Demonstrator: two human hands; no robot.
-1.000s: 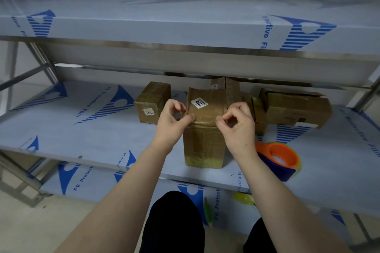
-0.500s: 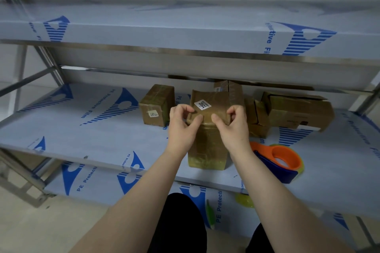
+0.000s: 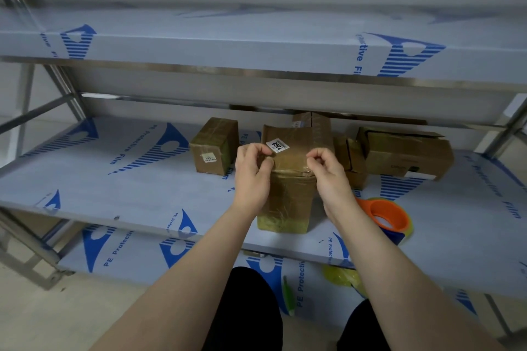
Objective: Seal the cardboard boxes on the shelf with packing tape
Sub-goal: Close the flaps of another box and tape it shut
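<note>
Head cam, looking down at the middle shelf (image 3: 119,179) w/ its blue-printed film. Front box (image 3: 288,188) stood upright near the shelf's front edge, dead centre, wrapped in shiny tape, its top face tilted toward me w/ a white label (image 3: 277,145) on it.

Left hand (image 3: 252,177) was at the top-left corner of that box: fingers curled, thumb pressed on the front top edge, pinching there. Right hand (image 3: 328,177) was at the top-right corner, fingertips bunched together in a pinch on the edge. Hands apart, one per corner, box top between them. Whether a loose strip of tape sat under the fingers, I couldn't tell; too much glare.

Tape dispenser (image 3: 389,215), orange ring on a blue body, lay on the shelf just right of the right wrist, untouched.

Other boxes further back: small box (image 3: 214,149) to the left, taped, w/ its own label; rear box (image 3: 312,122) directly behind the front one; low box (image 3: 352,158) to the right of it; wide box (image 3: 405,155) beyond that, top flap not flat.

Bottom shelf (image 3: 119,253) showed below, w/ a yellow-green lump (image 3: 340,276) under the right forearm.
</note>
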